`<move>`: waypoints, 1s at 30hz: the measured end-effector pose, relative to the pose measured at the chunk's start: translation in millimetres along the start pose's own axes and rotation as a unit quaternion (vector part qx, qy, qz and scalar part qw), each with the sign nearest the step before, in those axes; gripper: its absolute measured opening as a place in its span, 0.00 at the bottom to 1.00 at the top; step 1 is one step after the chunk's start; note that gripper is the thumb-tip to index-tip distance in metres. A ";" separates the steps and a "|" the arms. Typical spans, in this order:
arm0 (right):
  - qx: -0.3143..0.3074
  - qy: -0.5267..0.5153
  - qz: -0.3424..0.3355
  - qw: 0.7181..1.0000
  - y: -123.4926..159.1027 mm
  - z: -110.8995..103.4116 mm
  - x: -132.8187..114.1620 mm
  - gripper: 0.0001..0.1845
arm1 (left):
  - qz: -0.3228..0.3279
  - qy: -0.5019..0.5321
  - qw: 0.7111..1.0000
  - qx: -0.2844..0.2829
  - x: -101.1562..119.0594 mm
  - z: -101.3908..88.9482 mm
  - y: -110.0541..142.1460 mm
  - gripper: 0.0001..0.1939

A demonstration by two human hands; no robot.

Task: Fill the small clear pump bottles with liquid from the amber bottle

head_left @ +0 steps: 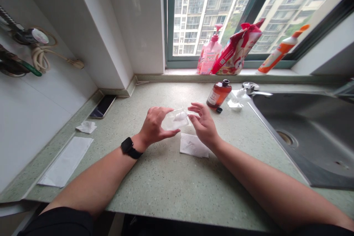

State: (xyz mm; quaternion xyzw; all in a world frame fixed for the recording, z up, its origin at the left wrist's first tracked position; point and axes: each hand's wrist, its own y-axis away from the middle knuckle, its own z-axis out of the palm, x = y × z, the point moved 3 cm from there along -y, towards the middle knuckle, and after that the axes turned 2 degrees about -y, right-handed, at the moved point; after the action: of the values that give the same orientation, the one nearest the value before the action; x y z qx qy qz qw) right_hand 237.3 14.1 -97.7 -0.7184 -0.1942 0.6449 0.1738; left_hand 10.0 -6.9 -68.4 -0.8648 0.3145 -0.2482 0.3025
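Left hand (153, 125): fingers curl over the left end of a clear plastic pouch (175, 120), thumb along its lower edge; the grip is closed on it.
Right hand (203, 125): the grip is open, fingers spread, fingertips (193, 107) just at the pouch's right edge; whether they touch it, I cannot tell.
Pouch position: held just above the counter (155, 199), between both hands, with something white inside.
Wrist: a black smartwatch (128, 147) on the left arm.
Under the right hand: a folded white paper napkin (193, 145) on the speckled green counter.
Beyond the hands: an amber bottle (218, 94) stands upright, a small black cap (219, 110) beside it, near a steel sink (301, 136).
Left of the hands: a smartphone (102, 106), a crumpled tissue (86, 127) and a white paper sheet (65, 162).
Windowsill: a pink pump bottle (208, 55), a red-and-white pouch (236, 49) and an orange-and-white bottle (279, 49).
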 end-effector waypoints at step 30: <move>-0.117 0.002 0.015 0.993 4.6 6.5 -17.7 0.20 | 0.038 -0.007 0.999 -0.016 2.2 5.1 -0.1 0.34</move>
State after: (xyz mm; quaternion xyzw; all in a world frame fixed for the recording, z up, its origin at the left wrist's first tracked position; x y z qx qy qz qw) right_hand 229.5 1.3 -85.5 -0.7383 -0.2566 0.6187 0.0795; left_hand 14.7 -6.4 -71.4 -0.8587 0.3490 -0.2257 0.2998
